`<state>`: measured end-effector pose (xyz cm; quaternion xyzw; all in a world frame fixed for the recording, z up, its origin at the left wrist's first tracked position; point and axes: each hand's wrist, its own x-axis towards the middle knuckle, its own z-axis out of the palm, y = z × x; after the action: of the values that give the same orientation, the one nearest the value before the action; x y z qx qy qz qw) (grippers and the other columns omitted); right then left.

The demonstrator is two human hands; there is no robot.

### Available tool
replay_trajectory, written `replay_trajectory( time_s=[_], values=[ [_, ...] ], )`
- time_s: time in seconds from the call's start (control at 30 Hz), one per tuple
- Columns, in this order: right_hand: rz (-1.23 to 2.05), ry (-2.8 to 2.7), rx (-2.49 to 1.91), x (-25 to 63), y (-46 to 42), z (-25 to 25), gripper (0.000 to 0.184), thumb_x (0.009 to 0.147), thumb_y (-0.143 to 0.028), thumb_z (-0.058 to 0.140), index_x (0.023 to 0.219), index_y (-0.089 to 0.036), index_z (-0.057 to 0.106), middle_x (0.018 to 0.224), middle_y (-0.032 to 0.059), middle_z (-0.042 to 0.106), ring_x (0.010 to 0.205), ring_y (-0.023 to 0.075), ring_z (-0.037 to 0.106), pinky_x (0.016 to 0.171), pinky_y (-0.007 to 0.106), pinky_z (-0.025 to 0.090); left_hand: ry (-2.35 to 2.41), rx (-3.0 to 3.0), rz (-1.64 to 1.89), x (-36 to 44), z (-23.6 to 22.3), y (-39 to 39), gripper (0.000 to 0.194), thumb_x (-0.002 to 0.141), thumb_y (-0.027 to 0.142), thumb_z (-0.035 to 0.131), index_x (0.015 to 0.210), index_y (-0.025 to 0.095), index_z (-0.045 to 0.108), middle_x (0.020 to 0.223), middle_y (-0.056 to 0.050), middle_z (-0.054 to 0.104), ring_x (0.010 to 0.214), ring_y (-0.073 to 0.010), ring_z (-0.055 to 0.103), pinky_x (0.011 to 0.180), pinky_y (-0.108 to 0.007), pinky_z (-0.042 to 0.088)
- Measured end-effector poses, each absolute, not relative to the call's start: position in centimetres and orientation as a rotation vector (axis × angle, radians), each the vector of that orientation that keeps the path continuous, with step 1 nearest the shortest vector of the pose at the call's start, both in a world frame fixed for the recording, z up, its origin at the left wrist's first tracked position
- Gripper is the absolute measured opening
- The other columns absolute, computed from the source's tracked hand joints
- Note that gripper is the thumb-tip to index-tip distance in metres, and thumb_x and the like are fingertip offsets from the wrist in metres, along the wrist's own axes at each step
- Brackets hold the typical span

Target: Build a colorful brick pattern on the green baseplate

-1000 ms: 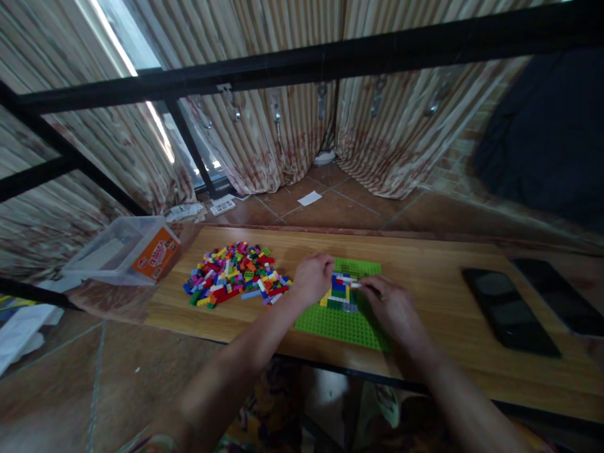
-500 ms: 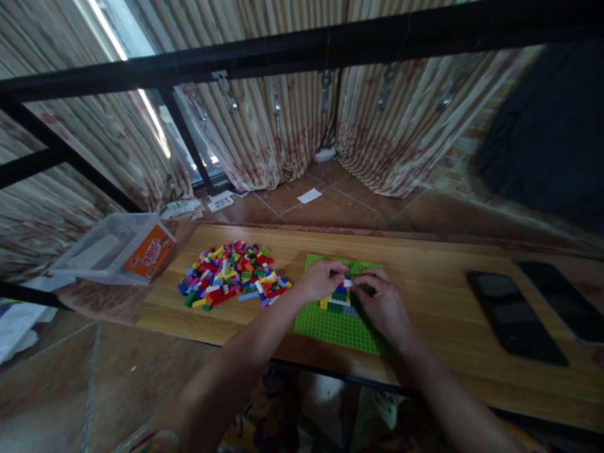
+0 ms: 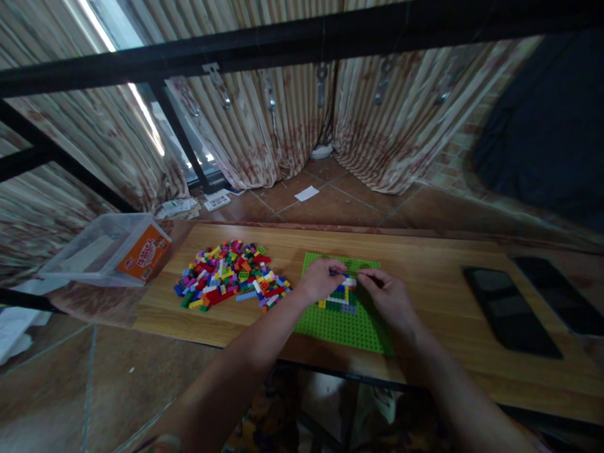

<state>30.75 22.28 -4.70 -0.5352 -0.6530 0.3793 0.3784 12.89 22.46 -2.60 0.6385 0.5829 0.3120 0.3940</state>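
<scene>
A green studded baseplate (image 3: 344, 331) lies on the wooden table, with a small build of toy bricks (image 3: 340, 297) in blue, white, yellow, green and grey on it. My left hand (image 3: 322, 278) is bent over the left and far side of the build, its fingers closed at the bricks. What they grip is too small to make out. Just to the right, my right hand (image 3: 387, 294) hovers over the plate with thumb and forefinger pinched together near a white brick (image 3: 350, 282). Anything between those fingertips is hidden.
Left of the plate, a heap of loose coloured bricks (image 3: 231, 277) is spread on the table (image 3: 438, 302). A clear plastic tub (image 3: 89, 251) with an orange label stands beyond the table's left end. Two dark phone-like slabs (image 3: 512, 313) lie at the right. A black bar (image 3: 283, 47) crosses above.
My right hand has drawn back slightly to the right from the build, showing more of the bricks. My left hand stays at the build. The view has shifted a little.
</scene>
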Motion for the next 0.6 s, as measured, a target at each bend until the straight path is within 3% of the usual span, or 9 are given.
replay_trajectory(
  time_s=[0.33, 0.6],
  values=[
    [0.984, -1.646, -1.398, 30.36, 22.72, -5.42, 0.027, 0.071, -0.041, 0.066, 0.086, -0.019, 0.072, 0.084, 0.0046, 0.072, 0.075, 0.0191, 0.065, 0.072, 0.035, 0.052, 1.513, 1.67, 0.764, 13.19, -2.04, 22.06, 0.021, 0.077, 0.01, 0.06, 0.092, 0.014, 0.073, 0.091, -0.005, 0.074, 0.083, -0.0154, 0.067, 0.081, -0.026, 0.053],
    [1.031, -1.581, -1.362, 30.65, 22.77, -4.76, 0.032, 0.069, -0.047, 0.068, 0.086, -0.02, 0.073, 0.088, 0.0045, 0.074, 0.081, 0.0208, 0.067, 0.08, 0.037, 0.052, 1.555, 1.748, 0.67, 13.36, -1.87, 22.06, 0.021, 0.08, 0.012, 0.058, 0.093, 0.016, 0.073, 0.091, -0.003, 0.074, 0.086, -0.0161, 0.066, 0.086, -0.029, 0.052]
  ],
)
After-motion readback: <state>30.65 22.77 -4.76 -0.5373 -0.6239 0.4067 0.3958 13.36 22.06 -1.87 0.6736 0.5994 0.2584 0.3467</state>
